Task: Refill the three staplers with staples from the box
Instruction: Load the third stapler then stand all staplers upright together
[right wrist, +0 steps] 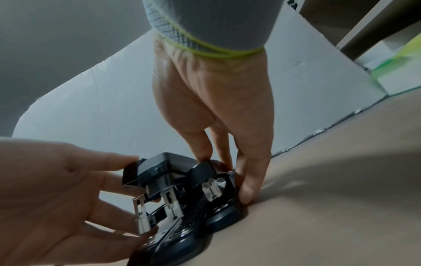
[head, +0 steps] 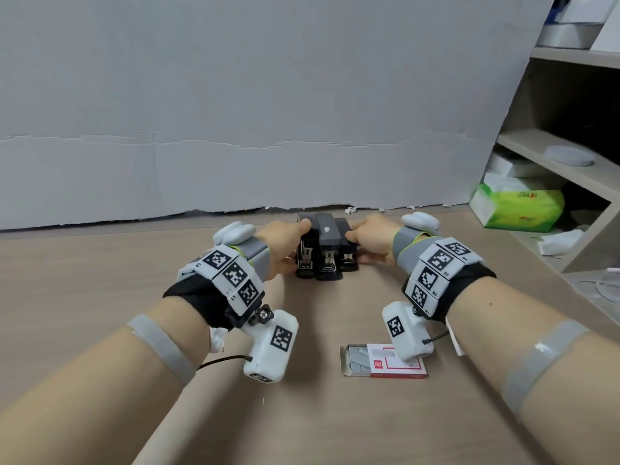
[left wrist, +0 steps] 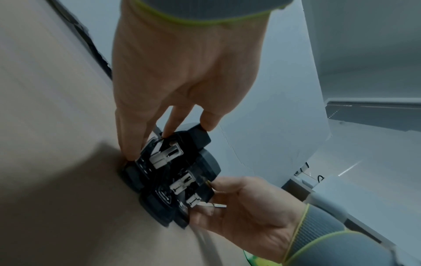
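Note:
Three dark staplers [head: 325, 250] stand side by side on the wooden table [head: 100, 297], their lids raised and the metal staple tracks facing me. My left hand [head: 292, 236] presses against the left stapler [left wrist: 173, 153], thumb on its lid and fingers straight down its side. On the other flank my right hand [head: 365, 236] touches the right stapler [right wrist: 212, 181] with straight fingers [right wrist: 248, 189]. The group sits squeezed between both hands. An open red and white staple box [head: 385, 362] lies nearer me, partly hidden under my right wrist camera, with grey staple strips showing.
A white board [head: 235, 129] stands just behind the staplers. At the right is a shelf unit [head: 570, 156] with a green tissue pack [head: 516, 206] and crumpled tissue [head: 560, 241]. A white cable [head: 600, 290] lies at the table's right edge.

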Tool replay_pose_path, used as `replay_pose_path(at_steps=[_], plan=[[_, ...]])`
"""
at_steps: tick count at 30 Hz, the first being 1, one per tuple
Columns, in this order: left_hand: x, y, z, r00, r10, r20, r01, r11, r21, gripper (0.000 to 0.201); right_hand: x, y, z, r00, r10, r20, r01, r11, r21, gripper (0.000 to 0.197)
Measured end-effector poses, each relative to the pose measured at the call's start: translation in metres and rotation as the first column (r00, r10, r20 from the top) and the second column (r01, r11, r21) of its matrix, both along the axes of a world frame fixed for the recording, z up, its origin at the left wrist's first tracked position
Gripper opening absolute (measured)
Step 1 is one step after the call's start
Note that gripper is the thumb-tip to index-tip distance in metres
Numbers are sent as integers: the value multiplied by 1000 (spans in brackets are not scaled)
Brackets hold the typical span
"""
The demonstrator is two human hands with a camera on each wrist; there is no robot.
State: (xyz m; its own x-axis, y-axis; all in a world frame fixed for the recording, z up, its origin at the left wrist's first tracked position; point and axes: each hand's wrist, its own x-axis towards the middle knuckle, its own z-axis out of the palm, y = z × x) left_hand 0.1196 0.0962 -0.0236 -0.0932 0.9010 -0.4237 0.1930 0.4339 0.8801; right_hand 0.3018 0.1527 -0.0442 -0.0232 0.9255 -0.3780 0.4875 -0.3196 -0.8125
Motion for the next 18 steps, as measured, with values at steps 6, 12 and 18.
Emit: replay_pose_path(at_steps=[6, 12, 18], plan=[[-32, 14, 0, 997, 76, 4, -76, 997, 5, 43, -29, 16, 3, 996, 64, -62, -64, 998, -2, 33], [-61, 25, 0, 990, 139, 3, -139, 990, 29, 43, -63, 33, 3, 991, 93, -97, -97, 995, -35, 23], [-68, 29, -3, 989, 148, 28, -149, 988, 42, 47, -63, 33, 3, 985, 76, -155, -84, 995, -48, 19]])
